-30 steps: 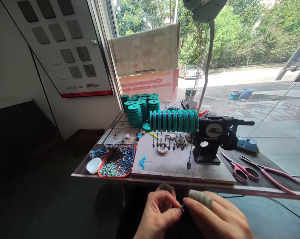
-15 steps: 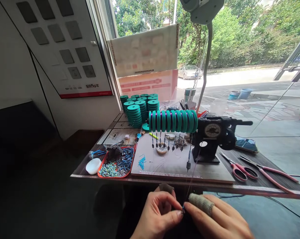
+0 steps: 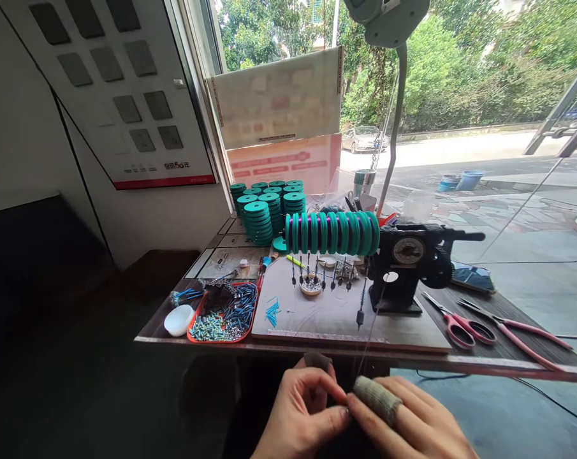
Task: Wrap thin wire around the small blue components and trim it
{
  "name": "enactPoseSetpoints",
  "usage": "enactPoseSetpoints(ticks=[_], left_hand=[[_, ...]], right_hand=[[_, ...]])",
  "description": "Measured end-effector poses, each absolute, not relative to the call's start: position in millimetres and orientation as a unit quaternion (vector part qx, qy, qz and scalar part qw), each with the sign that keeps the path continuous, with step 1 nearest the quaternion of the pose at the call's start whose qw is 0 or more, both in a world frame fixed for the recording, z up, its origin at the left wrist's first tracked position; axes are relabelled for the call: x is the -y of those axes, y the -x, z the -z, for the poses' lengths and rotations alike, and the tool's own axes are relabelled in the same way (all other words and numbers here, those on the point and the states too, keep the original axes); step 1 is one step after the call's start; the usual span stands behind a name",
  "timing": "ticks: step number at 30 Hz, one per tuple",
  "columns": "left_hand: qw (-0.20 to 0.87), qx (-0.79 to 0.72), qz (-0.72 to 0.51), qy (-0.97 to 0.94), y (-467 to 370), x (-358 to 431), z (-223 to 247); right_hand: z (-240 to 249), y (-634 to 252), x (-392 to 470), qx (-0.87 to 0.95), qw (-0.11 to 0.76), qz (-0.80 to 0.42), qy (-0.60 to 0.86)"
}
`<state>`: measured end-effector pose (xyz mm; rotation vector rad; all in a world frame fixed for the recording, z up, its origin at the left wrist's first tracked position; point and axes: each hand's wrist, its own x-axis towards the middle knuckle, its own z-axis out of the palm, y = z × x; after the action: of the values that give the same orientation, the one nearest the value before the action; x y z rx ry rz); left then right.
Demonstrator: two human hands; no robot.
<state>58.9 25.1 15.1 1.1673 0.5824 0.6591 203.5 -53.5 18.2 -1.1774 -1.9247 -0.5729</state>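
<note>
My left hand is closed in a pinch below the table's front edge, thumb and forefinger tips pressed together. My right hand meets it there, its fingertips against the left ones. A grey cloth sleeve covers one right finger, and another shows on a left finger. A thin line runs from the black winder down to both hands. Fingers hide the pinched spot. Green foam spools sit in a row on the winder's shaft, with small dark weights hanging below.
At left, a red tray holds springs and small tubes, beside a white cup. Stacked green spools stand behind. Blue tubes and a bead dish lie on the board. Scissors and pliers are at right.
My right hand has shifted slightly left and closed up against the left fingertips. The small blue piece seen between the fingertips earlier is now hidden.
</note>
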Motion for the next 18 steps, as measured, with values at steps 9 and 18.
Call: enactPoseSetpoints(ticks=[9,18], left_hand=[[0.722,-0.294,-0.311,-0.544,-59,-24,-19],[0.742,-0.305,-0.284,-0.525,-59,-26,-20]], right_hand=[[-9,-208,56,0.651,0.508,-0.1,0.555],[-7,-200,50,0.567,0.541,-0.22,0.58]])
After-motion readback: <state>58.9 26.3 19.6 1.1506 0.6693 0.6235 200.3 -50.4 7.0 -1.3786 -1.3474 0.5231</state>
